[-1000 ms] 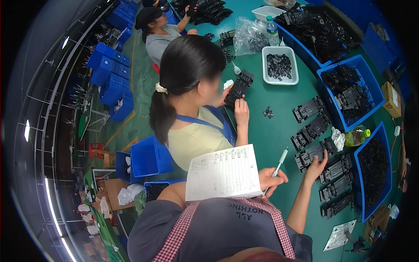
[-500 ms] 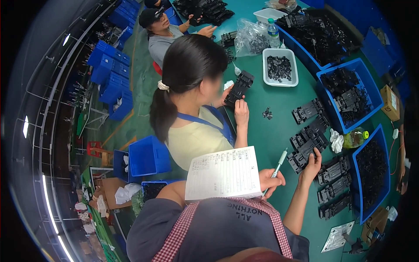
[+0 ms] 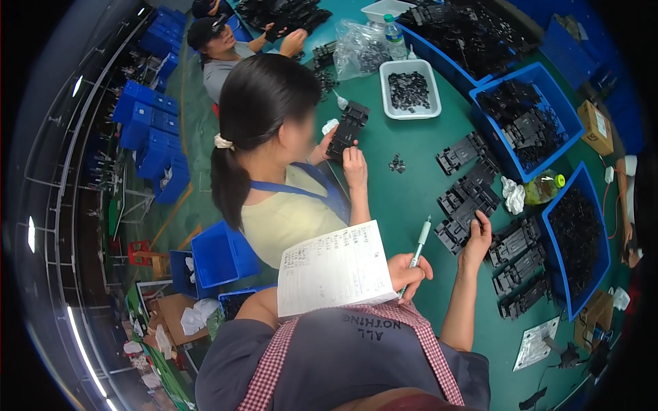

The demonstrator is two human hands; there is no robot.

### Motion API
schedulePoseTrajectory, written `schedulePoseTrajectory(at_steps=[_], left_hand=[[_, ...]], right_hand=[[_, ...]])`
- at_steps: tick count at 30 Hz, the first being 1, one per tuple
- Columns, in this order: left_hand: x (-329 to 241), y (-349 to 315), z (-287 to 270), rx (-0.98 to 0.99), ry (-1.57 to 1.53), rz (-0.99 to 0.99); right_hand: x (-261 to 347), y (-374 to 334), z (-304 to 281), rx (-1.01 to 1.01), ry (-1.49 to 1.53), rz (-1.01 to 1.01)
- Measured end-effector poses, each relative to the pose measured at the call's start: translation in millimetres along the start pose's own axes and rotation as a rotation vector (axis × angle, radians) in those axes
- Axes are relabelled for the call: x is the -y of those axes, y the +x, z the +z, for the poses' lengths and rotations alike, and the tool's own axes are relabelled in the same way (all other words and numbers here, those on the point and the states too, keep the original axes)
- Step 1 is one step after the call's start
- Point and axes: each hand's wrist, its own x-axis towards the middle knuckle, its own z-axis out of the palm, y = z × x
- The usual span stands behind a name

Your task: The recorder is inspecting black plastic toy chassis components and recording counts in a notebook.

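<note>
Right hand on a black part, left hand around a pen

The right hand [image 3: 475, 243] is at the right end of a black slotted part [image 3: 460, 225] lying on the green table [image 3: 391, 198]. Its fingertips touch that end, and most of the part extends left of the grip, uncovered. The thumb's contact is unclear, so I cannot tell whether the hand pinches the part or only rests against it.

On the far side of this part, two similar black parts lie in a row with it, the nearer one close against it. Three more black parts [image 3: 519, 267] lie to the right of the hand, beside a blue bin [image 3: 561, 281] of small dark pieces. A crumpled white tissue [image 3: 513, 195] lies farther off, next to a bottle [image 3: 543, 188] with a yellow-green cap.

The left hand [image 3: 409, 275] has its fingers curled around a pale pen [image 3: 422, 245], which slants up from the grip. It is at the right edge of an open notebook [image 3: 334, 270]. Farther left, a co-worker [image 3: 288, 219] holds another black part [image 3: 348, 129].
</note>
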Motion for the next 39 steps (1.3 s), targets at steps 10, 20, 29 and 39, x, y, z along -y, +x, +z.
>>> schedulePoseTrajectory(at_steps=[10, 20, 29, 39], left_hand=[[-2, -3, 1, 0.018, -0.037, -0.032], [10, -1, 0, -0.08, -0.057, 0.119], [-6, 0, -4, -0.251, -0.148, 0.209], [0, 0, -6, -0.231, -0.248, 0.119]], right_hand=[[15, -6, 1, 0.043, 0.134, 0.055], [44, -29, 3, 0.115, 0.234, 0.031], [90, -62, 36, 0.301, 0.298, 0.061], [86, -71, 36, 0.21, 0.289, 0.238]])
